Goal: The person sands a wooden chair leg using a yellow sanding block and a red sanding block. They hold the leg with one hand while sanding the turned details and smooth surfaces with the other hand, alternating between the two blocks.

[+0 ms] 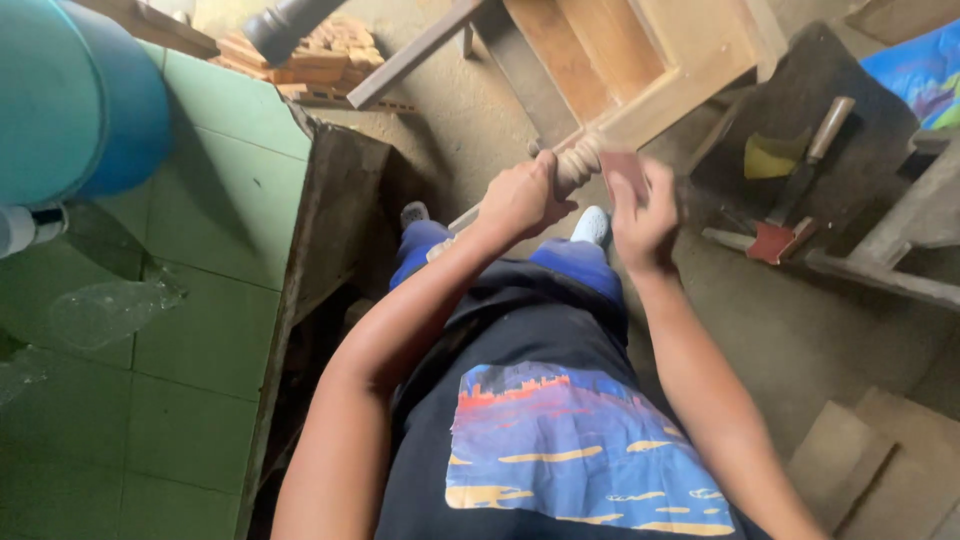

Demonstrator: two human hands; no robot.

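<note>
A pale wooden piece of furniture point(640, 55) lies tilted on the floor ahead of me, with a turned, ridged leg point(583, 160) pointing toward me. My left hand point(522, 195) is wrapped around that leg. My right hand point(645, 215) presses a reddish-brown sheet of sandpaper point(625, 172) against the leg end, just right of the left hand; it is blurred. Both forearms reach out over my dark printed shirt and blue shorts.
A green tiled ledge point(200, 300) and a blue barrel point(80, 95) stand at left. A wood-handled hammer point(805, 170), a yellow scrap point(770, 155) and a red piece point(772, 242) lie at right. Bricks point(310, 55) sit behind; cardboard point(870, 465) lower right.
</note>
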